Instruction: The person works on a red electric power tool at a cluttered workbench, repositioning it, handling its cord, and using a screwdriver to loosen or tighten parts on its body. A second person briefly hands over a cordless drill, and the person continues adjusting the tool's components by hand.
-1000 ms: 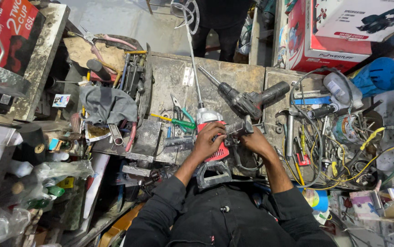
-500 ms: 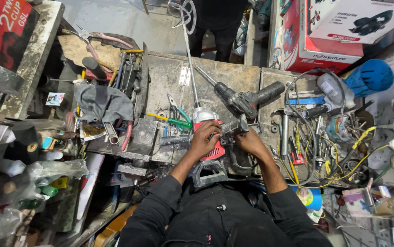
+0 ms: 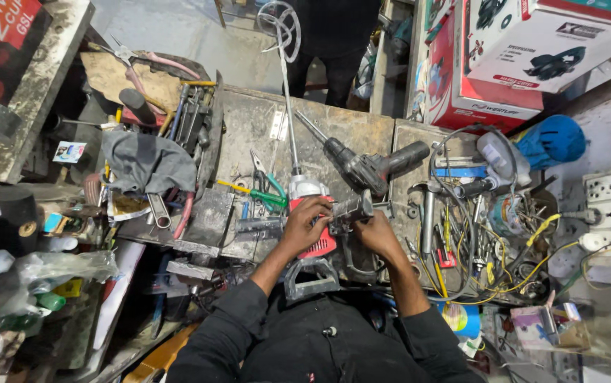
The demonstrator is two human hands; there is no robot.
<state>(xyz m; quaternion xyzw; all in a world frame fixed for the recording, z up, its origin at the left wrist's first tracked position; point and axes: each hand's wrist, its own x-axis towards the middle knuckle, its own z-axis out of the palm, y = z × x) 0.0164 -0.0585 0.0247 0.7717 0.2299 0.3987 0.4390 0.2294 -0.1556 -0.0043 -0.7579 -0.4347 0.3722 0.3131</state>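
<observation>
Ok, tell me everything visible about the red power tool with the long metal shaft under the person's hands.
The red-bodied power mixer with a silver metal head lies flat on the grimy workbench, its grey D-shaped handle toward the person. A thin metal shaft runs away from its head to a wire loop paddle. The left hand rests on the red housing; the right hand sits beside it, holding a small dark metal part against it.
</observation>
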